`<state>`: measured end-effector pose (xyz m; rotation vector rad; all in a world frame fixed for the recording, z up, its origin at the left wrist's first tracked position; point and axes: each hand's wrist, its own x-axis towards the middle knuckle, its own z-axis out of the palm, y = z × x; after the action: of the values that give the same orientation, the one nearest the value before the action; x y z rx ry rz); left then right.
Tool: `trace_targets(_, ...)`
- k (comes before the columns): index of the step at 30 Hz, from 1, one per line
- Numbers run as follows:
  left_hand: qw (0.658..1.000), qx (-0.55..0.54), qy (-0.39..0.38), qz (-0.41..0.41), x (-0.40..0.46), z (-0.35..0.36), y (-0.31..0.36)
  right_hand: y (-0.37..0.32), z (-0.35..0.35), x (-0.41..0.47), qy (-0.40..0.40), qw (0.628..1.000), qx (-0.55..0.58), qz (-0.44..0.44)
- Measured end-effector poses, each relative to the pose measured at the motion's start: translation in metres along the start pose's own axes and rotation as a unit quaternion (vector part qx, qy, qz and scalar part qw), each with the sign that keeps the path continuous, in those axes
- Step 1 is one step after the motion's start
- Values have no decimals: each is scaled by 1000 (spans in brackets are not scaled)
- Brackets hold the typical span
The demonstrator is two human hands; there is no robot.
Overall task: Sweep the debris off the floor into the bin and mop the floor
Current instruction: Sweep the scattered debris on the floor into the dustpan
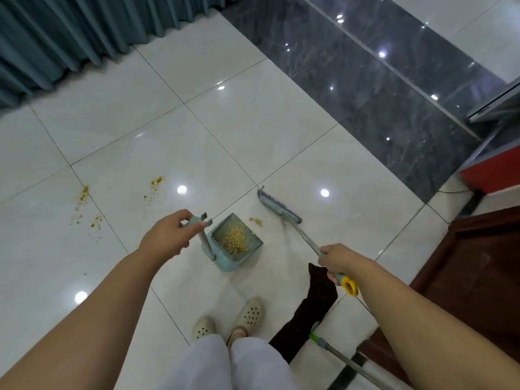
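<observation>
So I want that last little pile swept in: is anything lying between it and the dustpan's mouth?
Nothing visible. The small pile lies on bare tile just beyond the dustpan, with the broom head right behind it.

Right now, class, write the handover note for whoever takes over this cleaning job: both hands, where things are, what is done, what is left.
Left hand grips the dustpan handle; the dustpan sits on the white floor holding a heap of swept debris.
Right hand grips the broom handle; the broom head is on the floor beyond the pan.
Done: much of the debris is in the pan.
Left: a small clump by the pan's mouth, yellow crumbs and another scatter further left, then emptying the pan and mopping. The mop lies by the feet.
</observation>
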<state>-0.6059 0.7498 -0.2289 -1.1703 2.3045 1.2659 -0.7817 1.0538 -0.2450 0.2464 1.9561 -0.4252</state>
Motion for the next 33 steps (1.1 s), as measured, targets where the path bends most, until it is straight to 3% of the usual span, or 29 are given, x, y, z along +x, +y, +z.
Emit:
trace_targets(4, 1000, -8, -10, -3, 0, 2, -3, 6, 24, 1, -32, 999, -8, 0)
trace_targets(10, 999, -29, -36, 1, -6, 3, -12, 32, 41, -30, -106, 988, 106, 42)
trace_targets(15, 998, -7, -57, 2, -15, 1, -18, 53, 42, -47, -74, 994, 82, 22)
trace_targets(21, 999, 25, -10, 18, -38, -3, -33, 34, 56, -28, -23, 996, 81, 1)
trace_targets(28, 994, 99, 27, 46, -47, -2, -55, 18, 102, -34, -68, 998, 16, 1)
trace_targets(33, 993, 106, 20, 55, -57, 2, -70, 35, 94, -68, -94, 994, 49, 29)
